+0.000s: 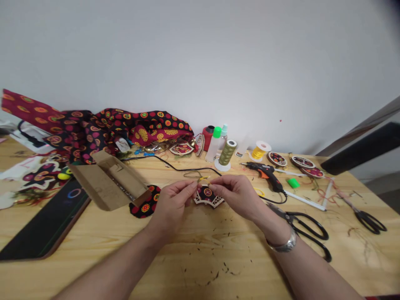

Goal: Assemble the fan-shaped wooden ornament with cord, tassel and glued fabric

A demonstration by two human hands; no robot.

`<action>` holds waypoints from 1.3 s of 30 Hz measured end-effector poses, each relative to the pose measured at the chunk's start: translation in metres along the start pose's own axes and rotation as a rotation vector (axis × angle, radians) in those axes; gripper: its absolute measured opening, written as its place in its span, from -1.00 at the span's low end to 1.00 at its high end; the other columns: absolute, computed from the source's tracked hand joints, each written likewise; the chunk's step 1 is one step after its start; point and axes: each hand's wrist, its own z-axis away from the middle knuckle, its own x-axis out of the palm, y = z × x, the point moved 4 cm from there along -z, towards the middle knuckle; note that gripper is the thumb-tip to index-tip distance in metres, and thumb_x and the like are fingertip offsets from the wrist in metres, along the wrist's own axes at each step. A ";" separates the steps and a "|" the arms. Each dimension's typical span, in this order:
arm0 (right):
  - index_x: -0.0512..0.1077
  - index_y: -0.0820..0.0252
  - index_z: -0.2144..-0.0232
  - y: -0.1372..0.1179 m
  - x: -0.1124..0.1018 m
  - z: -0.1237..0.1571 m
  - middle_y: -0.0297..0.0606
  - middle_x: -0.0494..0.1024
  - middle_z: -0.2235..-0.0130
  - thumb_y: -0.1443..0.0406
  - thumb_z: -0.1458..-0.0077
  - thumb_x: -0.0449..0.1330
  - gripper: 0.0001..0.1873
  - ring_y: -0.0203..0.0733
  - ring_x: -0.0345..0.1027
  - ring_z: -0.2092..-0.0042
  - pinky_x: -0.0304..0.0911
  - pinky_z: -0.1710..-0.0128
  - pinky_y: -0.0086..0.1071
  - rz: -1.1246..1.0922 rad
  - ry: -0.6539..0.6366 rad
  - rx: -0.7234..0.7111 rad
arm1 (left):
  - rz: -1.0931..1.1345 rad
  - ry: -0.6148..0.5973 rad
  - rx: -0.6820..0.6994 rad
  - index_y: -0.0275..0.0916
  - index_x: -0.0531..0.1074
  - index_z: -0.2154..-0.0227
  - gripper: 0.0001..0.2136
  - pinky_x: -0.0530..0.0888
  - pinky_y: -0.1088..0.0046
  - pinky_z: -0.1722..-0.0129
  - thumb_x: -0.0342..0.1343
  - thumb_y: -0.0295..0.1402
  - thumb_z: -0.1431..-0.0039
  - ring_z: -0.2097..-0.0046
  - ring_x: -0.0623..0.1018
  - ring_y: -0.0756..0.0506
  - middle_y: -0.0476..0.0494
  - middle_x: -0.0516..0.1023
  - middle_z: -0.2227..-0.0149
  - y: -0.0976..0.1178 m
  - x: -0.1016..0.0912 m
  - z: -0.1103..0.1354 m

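A small fan-shaped wooden ornament (208, 202) with cut-out edges and dark patterned fabric in its middle is between my two hands, just over the table. At its top a thin yellow cord (204, 178) runs between my fingertips. My left hand (171, 204) is closed in a pinch on the cord's left side, by the ornament's corner. My right hand (237, 193) pinches the cord from the right, its thumb near the ornament's upper edge. Fingers hide the cord's ends. A round piece of dark patterned fabric (146, 204) lies left of my left hand.
An open cardboard box (109, 183) and a dark phone-like slab (46, 221) lie left. Behind stand bottles (214, 146), a green thread cone (227, 153) and a yellow cord spool (260, 151). Rightward are a glue gun (265, 173), black-handled scissors (308, 225) and smaller scissors (367, 218). Patterned cloth (115, 129) heaps against the wall.
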 end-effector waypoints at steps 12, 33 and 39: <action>0.54 0.18 0.45 0.001 0.004 0.002 -0.30 0.58 0.47 0.32 -0.02 0.15 -0.85 -0.29 0.37 0.46 0.23 0.46 -0.45 0.091 0.131 -0.082 | 0.036 0.050 -0.002 -0.31 0.54 0.52 -0.82 0.07 0.59 0.61 0.26 -0.27 0.10 0.59 0.15 0.12 0.06 0.33 0.64 -0.006 -0.005 -0.002; 0.41 0.19 0.37 -0.018 0.025 0.024 -0.29 0.54 0.41 0.32 -0.20 -0.02 -0.79 -0.31 0.36 0.41 0.12 0.40 -0.45 0.584 0.135 -0.358 | -0.050 0.046 0.015 -0.27 0.53 0.53 -0.86 0.12 0.61 0.58 0.22 -0.30 0.04 0.57 0.19 0.11 0.08 0.37 0.62 -0.003 -0.002 0.000; 0.40 0.21 0.37 -0.015 0.033 0.025 -0.28 0.52 0.40 0.36 -0.19 -0.02 -0.80 -0.34 0.32 0.40 0.11 0.38 -0.50 0.525 0.046 -0.421 | -0.016 0.054 -0.017 -0.29 0.54 0.49 -0.86 0.15 0.61 0.56 0.23 -0.30 0.07 0.55 0.22 0.11 0.05 0.39 0.60 -0.006 -0.001 0.000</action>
